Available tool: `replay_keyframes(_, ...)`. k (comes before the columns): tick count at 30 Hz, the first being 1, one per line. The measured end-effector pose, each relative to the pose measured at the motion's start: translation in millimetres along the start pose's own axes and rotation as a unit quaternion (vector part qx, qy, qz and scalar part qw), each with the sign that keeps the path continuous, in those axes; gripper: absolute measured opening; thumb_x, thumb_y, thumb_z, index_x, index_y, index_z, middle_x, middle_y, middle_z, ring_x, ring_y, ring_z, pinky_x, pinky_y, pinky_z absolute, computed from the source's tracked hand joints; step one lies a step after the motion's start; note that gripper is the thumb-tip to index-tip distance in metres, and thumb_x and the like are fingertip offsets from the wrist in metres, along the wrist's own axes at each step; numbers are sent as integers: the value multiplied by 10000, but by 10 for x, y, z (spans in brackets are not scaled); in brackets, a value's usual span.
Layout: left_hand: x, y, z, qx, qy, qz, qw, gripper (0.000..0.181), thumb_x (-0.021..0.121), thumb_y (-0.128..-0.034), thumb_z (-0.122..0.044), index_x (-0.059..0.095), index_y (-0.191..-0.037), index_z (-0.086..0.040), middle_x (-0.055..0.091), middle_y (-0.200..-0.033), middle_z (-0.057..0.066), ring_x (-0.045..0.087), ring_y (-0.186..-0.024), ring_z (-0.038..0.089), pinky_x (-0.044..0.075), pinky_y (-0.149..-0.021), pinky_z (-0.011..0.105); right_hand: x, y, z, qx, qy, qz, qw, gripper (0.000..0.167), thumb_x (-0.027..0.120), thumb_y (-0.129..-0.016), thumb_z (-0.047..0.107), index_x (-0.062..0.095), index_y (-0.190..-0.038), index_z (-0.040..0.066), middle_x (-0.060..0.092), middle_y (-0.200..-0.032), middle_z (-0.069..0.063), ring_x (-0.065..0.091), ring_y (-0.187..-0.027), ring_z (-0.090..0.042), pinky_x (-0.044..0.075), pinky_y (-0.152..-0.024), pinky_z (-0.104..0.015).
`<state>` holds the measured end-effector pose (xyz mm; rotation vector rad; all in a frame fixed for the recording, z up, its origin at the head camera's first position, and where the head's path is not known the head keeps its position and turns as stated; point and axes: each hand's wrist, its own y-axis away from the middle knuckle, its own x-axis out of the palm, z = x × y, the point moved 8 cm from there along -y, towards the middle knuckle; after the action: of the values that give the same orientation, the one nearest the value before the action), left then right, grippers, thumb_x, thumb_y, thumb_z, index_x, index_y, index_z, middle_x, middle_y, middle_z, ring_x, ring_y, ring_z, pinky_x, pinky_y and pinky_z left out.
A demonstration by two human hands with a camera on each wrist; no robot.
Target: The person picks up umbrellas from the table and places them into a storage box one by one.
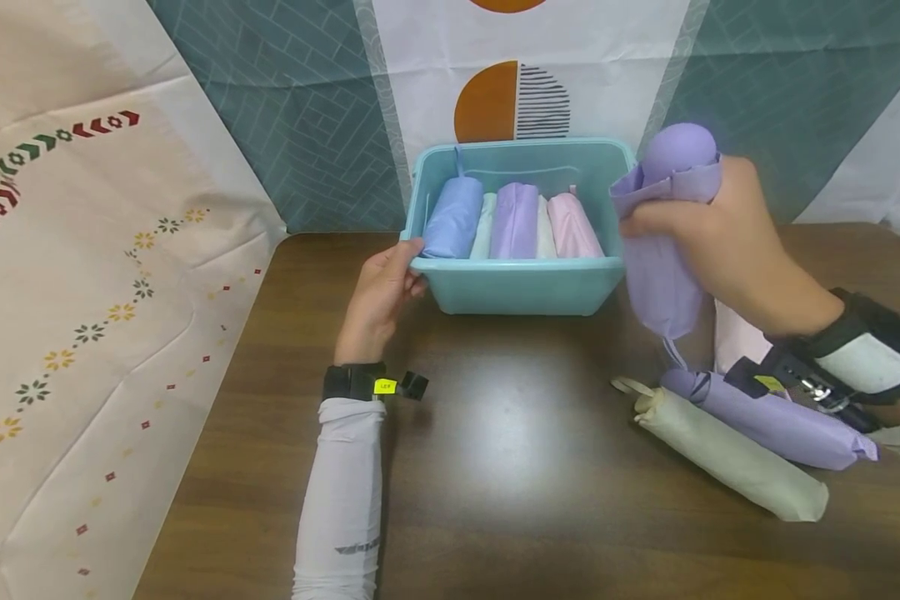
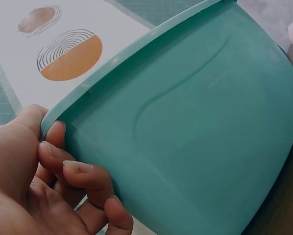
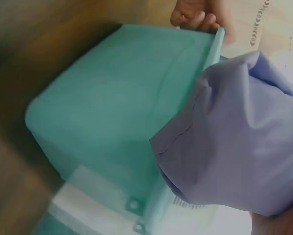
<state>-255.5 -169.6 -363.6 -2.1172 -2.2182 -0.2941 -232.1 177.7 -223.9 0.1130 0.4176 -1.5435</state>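
Observation:
My left hand (image 1: 381,293) grips the near left corner of a light teal plastic bin (image 1: 516,287), thumb over the rim and fingers curled below it. In the bin lie several rolled folding umbrellas in sleeves: a blue one (image 1: 453,218), a purple one (image 1: 515,221), a pink one (image 1: 572,227) and paler ones between them. My right hand (image 1: 731,229) holds a purple folding umbrella (image 1: 663,287) upright beside the bin's right side, its round end up and a strap hanging below. In the right wrist view the purple sleeve (image 3: 244,142) covers part of the bin's rim.
On the table's right lie a pale green folding umbrella (image 1: 735,454) and another purple one (image 1: 772,421), side by side. Something pink (image 1: 737,337) is partly hidden behind my right wrist. Patterned cloth (image 1: 307,117) hangs behind the bin, and a flowered cloth (image 1: 97,375) borders the left.

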Motion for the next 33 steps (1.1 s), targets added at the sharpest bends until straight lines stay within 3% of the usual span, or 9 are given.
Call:
replay_keyframes(8, 7, -8, 7, 59, 6, 25, 10000, 440, 644, -1021, -243, 495, -623, -127, 408, -571, -12, 417, -584, 153, 376, -606, 273, 16, -338, 100, 35, 170, -81, 9998, 243, 790, -856, 106, 725, -1088, 139, 703, -1006, 0, 690, -853, -184, 563, -682, -243)
replay_keyframes(14, -5, -22, 14, 60, 82, -36, 9999, 420, 638, -1016, -215, 497, -630, -127, 397, -574, -18, 404, -571, 140, 355, -609, 292, 63, -583, 31, 352, 120, 65, 9993, 322, 775, -890, 170, 677, -1193, 118, 667, -1122, -45, 663, -947, -231, 577, -709, -281)
replay_keyframes(24, 5, -15, 27, 27, 84, 16, 10000, 424, 643, -1013, -229, 494, -631, -123, 399, -573, -13, 409, -583, 147, 371, -606, 269, 147, -836, -52, 531, 878, 697, 9923, 509, 722, -972, 402, 555, -1345, 99, 584, -1245, -89, 621, -1024, -243, 569, -722, -283)
replay_keyframes(29, 1, -20, 25, -4, 66, 6, 10000, 420, 639, -1019, -238, 498, -641, -120, 402, -575, -9, 413, -588, 151, 373, -608, 270, 214, -888, -102, 759, 1019, 1122, 9855, 682, 660, -1014, 463, 346, -1504, 108, 462, -1390, -130, 561, -1118, -252, 554, -857, -362)
replay_keyframes(33, 0, -21, 30, -17, 58, 2, 10000, 423, 642, -1019, -243, 497, -641, -121, 402, -571, -12, 414, -586, 152, 373, -609, 271, 237, -897, -237, 1205, 1424, 1377, 9727, 902, 631, -1019, 501, 88, -1559, 25, 349, -1460, -215, 526, -1181, -281, 552, -897, -348)
